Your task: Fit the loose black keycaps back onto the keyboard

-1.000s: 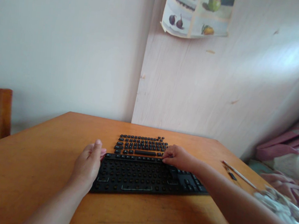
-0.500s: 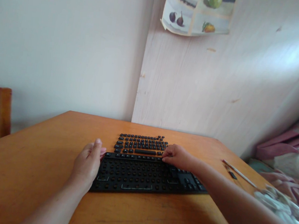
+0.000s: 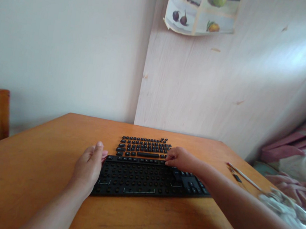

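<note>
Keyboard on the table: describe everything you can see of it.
The keyboard is long, black and plastic-looking, lying flat on the wooden table. Its main block lacks keycaps, baring rows of small sockets and some pale outlines. Keys remain along the far edge and towards the right end, arrow keys included. The left hand is at its left end; the right hand's fingertips are at the far edge. The right forearm hides part of the right end.

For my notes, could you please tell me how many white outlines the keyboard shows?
3: a short outline at lower left, a long outline near the front edge, another outline right of it. The right hand may hide more.
</note>
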The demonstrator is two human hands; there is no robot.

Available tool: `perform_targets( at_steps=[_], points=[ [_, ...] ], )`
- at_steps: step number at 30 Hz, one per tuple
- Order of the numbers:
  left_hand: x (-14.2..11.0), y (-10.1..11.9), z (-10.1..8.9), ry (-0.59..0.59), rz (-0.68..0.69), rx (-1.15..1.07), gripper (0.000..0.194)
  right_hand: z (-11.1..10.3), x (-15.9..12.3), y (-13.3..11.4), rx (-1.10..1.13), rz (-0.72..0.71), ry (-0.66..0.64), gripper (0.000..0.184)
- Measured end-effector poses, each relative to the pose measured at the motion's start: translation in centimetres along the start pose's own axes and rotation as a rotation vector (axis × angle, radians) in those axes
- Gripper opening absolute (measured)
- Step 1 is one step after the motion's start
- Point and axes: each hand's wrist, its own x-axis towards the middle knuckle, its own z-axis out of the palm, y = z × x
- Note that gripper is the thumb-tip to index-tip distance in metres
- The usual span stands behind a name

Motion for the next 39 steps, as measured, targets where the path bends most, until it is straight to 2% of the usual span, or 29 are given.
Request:
perform_targets(
  at_steps=[5, 9, 15, 19, 24, 29, 32, 39],
  points=[
    [-0.1, 0.1, 0.1, 0.001, -0.007, -0.015, 0.058, -0.1, -0.1, -0.5, -0.028, -0.009, 0.011, 0.004],
    [-0.3, 0.4, 0.0, -0.012, -0.013, -0.021, 0.058, -0.6, -0.7, -0.8, -0.103, -0.094, -0.01, 0.013],
    [-0.1, 0.3, 0.0, -0.011, -0.002, -0.012, 0.059, -1.1, -1.9, -0.4, -0.184, -0.173, 0.1, 0.022],
    [0.0, 0.0, 0.0, -0.012, 0.002, -0.012, 0.057, -0.9, -2.4, -1.0, -0.236, -0.227, 0.071, 0.024],
    [0.0, 0.0, 0.0, -0.007, 0.002, -0.013, 0.057, -0.8, -2.6, -1.8, -0.265, -0.22, 0.073, 0.024],
    [0.0, 0.2, 0.0, -0.006, 0.0, -0.004, 0.057, -0.8, -2.3, -1.4, -0.247, -0.236, 0.047, 0.024],
    [-0.1, 0.3, 0.0, -0.009, -0.006, 0.0, 0.057, -0.9, -1.7, -0.5, -0.194, -0.202, 0.059, 0.024],
    [-0.2, 0.5, -0.1, -0.007, -0.031, 0.002, 0.059, -2.3, 2.1, 2.2, -0.204, 0.024, 0.142, 0.022]
  ],
)
